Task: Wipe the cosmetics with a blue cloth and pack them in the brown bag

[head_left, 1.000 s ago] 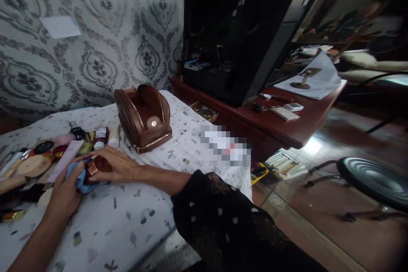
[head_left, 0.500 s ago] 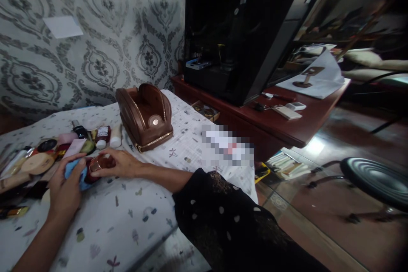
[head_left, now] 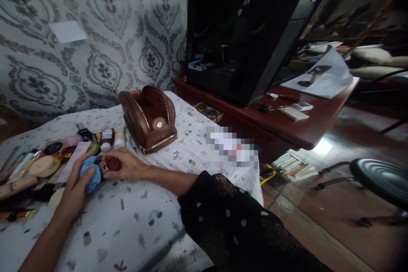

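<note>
My left hand (head_left: 75, 185) is closed on a crumpled blue cloth (head_left: 93, 175). The cloth presses against a small round reddish-brown container with a shiny copper-coloured rim (head_left: 112, 164), whose exact kind I cannot make out. Thumb and fingers of my right hand (head_left: 129, 165) grip that container from the right. Both hands are just above the patterned white cloth (head_left: 137, 216) on the table. Left of them lie many cosmetics, among them a round beige compact (head_left: 44, 165), a pink flat box (head_left: 75, 159), a dark red bottle with a white cap (head_left: 107, 138) and a pale tube (head_left: 120, 138).
Behind my right hand stands a brown leather bag (head_left: 156, 136), its zipped top open. A blurred-out white item (head_left: 232, 146) lies to the right. Further right are a red-brown cabinet (head_left: 287, 125) bearing a large black screen (head_left: 232, 38), and a round black stool (head_left: 382, 178).
The camera view has shifted slightly, so the scene sits a little further right. The container in my right hand has turned somewhat against the blue cloth; both hands keep their hold.
</note>
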Tool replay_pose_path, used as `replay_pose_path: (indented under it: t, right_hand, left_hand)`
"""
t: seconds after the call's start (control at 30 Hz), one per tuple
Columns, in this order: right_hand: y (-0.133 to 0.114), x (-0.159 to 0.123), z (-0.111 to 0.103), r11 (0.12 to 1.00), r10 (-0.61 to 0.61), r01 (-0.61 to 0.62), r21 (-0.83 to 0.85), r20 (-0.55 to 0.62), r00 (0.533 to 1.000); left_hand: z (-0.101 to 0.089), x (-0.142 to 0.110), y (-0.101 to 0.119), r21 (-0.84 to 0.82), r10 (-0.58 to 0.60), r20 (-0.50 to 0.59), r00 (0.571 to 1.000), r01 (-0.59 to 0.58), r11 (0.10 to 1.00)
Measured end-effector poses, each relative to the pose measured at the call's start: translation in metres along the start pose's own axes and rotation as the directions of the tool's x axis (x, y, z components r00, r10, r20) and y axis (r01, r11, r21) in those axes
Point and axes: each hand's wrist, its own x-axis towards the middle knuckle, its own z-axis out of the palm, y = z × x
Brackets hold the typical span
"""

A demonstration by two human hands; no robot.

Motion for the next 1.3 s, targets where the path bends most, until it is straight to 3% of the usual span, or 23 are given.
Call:
replay_pose_path:
  t: [0.1,0.2,0.33,0.5,0.73,0.97,1.07,1.17,1.3]
  right_hand:
    - [0.005,0.000,0.001,0.999,-0.049,0.049,-0.014,-0.015,0.999]
    - [0.014,0.000,0.005,1.000,-0.011,0.010,-0.003,-0.040,0.999]
    - [0.020,-0.002,0.013,0.992,0.115,-0.112,0.050,-0.061,0.991]
    - [0.020,-0.006,0.018,0.962,0.134,-0.121,0.246,-0.037,0.990]
    - [0.014,-0.008,0.013,0.911,0.152,-0.166,0.377,0.067,0.986]
    - [0.015,-0.010,0.010,0.920,0.086,-0.119,0.373,0.103,0.991]
    - [0.014,-0.011,0.009,0.913,0.048,-0.095,0.397,0.129,0.991]
    - [0.005,-0.013,0.008,0.916,0.061,-0.109,0.385,0.134,0.989]
    - [-0.003,-0.012,0.004,0.994,0.039,-0.046,0.101,0.068,0.997]
  left_hand:
    - [-0.002,-0.001,0.007,-0.135,-0.108,0.125,0.986,0.125,0.983]
    - [0.000,-0.003,0.019,-0.153,-0.151,0.099,0.984,0.165,0.974]
    - [0.002,-0.005,0.030,-0.200,-0.129,0.042,0.991,0.135,0.970]
    - [-0.001,-0.006,0.026,-0.397,-0.162,0.041,0.986,0.165,0.903]
    - [-0.005,-0.004,0.021,-0.434,-0.173,0.017,0.985,0.163,0.886]
    - [-0.014,-0.008,0.034,-0.324,0.010,0.179,0.984,0.050,0.945]
    - [-0.015,-0.008,0.031,-0.336,-0.032,0.243,0.969,0.115,0.935]
    - [-0.014,-0.010,0.031,-0.304,-0.127,0.239,0.963,0.198,0.932]
    - [-0.011,-0.008,0.032,-0.176,-0.191,0.140,0.971,0.215,0.961]
